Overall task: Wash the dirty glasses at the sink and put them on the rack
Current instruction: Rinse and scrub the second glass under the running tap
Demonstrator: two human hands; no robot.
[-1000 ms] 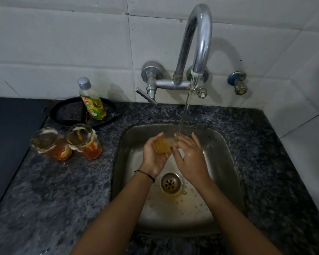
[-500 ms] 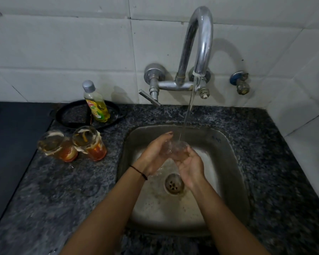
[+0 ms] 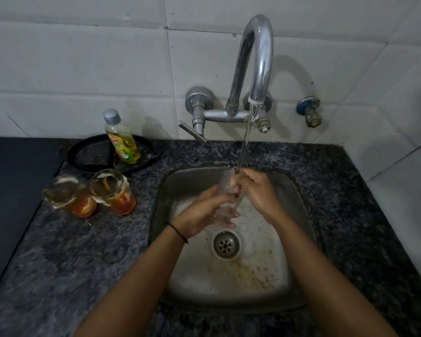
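Glass contents: the amber liquid seen a second ago is gone; the glass [image 3: 225, 190] is now clear.
Glass pose: half a second ago it lay tipped in cupped palms; now it stands nearly upright behind the drain [image 3: 226, 244], base end nearer the drain.
Left hand: the left hand [image 3: 204, 210] has slid down to grip the end of the glass nearer the drain.
Right hand: the right hand [image 3: 258, 188] has risen from beneath the glass to the rim, farther from the drain, fingers curled there.
Water stream: the water stream [image 3: 243, 147] now lands on those fingers at the rim.
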